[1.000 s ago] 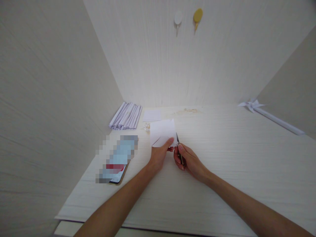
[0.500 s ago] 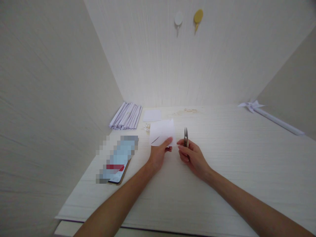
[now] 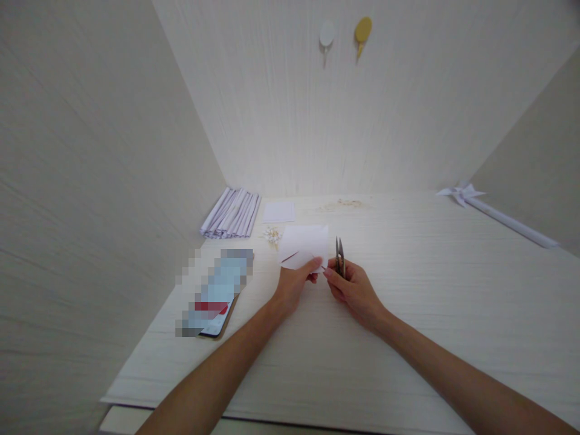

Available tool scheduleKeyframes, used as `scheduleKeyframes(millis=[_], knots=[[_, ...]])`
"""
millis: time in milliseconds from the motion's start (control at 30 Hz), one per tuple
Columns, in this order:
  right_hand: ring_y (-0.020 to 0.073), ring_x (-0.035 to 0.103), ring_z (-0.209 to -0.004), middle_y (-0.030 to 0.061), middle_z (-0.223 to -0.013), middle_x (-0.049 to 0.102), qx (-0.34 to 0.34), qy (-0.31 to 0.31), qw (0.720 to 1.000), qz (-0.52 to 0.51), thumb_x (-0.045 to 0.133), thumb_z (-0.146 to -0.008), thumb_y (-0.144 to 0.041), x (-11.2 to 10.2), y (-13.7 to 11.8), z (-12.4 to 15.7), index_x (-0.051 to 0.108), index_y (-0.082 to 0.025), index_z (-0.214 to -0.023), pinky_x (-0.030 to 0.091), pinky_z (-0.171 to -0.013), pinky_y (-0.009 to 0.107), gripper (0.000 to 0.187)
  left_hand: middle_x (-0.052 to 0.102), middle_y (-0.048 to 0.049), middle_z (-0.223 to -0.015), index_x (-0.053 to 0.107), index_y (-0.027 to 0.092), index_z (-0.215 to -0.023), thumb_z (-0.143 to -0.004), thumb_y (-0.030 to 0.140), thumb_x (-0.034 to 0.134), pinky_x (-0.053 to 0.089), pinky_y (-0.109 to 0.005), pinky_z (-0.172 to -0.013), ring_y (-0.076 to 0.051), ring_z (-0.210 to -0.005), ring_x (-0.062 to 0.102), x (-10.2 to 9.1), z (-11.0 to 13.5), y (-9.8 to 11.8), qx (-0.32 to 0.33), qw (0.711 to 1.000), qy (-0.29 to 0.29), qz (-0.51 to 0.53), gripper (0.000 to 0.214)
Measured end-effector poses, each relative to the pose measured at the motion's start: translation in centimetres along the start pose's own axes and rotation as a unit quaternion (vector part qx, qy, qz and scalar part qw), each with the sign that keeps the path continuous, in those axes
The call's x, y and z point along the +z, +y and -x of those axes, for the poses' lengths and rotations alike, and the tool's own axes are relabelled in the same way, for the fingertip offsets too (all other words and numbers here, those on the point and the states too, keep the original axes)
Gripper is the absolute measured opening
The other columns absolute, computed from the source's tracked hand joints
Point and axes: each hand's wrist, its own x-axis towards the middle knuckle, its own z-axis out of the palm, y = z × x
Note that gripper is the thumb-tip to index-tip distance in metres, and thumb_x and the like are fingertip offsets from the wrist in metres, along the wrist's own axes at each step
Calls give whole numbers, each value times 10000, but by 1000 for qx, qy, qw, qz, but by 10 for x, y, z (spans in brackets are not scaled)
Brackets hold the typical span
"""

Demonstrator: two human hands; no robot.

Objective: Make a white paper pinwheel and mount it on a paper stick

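Observation:
My left hand [image 3: 296, 280] pinches the lower edge of a white paper square [image 3: 304, 238], its thumb on top. Two slits show in the paper, one at the lower left and one near the thumb at the lower right. Thread snips [image 3: 339, 257] sit in my right hand [image 3: 351, 283], blades pointing up and slightly apart. The right thumb and fingertips are at the paper's lower right corner; whether they grip it, I cannot tell.
Behind the paper lie a small heap of push pins [image 3: 272, 235] and another paper square [image 3: 278, 212]. Rolled paper sticks [image 3: 231, 212] are at the back left, a phone [image 3: 222, 296] nearer me. A paper pinwheel [image 3: 462, 194] on a stick lies right. Two hooks [image 3: 327, 34] hang on the wall.
The paper has shifted slightly right and turned a little, its right corner now at my right fingertips. My right fingers have closed in toward it, snips still held.

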Motion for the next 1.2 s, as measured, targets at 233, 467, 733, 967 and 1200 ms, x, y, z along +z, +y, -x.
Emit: scheduleKeyframes(millis=[233,467,733,967,1200], knots=[[19,221,-298,-111,-361,329,3,10,1000,8,552,-685,-304,0,1,1,463,-170,-667,137,-289,156,161,507,38,-545,513,148,-580,-525,210,638,337,-174,-372,-64,-452,434,0,-1,0,-3,1000,2,-5,150],[19,222,-304,-112,-362,321,-4,8,1000,14,560,-678,-314,-1,2,0,426,-177,-617,145,-293,154,201,517,35,-554,527,157,-589,-535,235,632,344,-188,-390,-74,-461,441,-1,-1,-3,-3,999,-2,-32,141],[21,219,-293,-113,-357,321,0,18,1000,14,554,-681,-349,0,-1,0,417,-177,-628,139,-288,159,226,473,39,-478,498,156,-493,-571,283,607,342,-194,-406,-77,-449,427,-4,-2,-7,31,996,-25,-83,184],[21,202,-288,-118,-350,304,3,14,1000,-3,556,-683,-341,0,-2,1,407,-181,-623,116,-290,165,227,498,32,-507,523,159,-526,-558,290,613,338,-193,-396,-79,-449,429,-3,-1,-7,18,997,-21,-71,163],[18,206,-288,-119,-352,310,2,11,1000,-15,561,-680,-332,0,0,0,398,-183,-614,118,-288,160,230,495,27,-514,535,151,-525,-552,290,619,343,-193,-403,-76,-451,432,-4,-2,-8,9,998,-29,-62,165]])
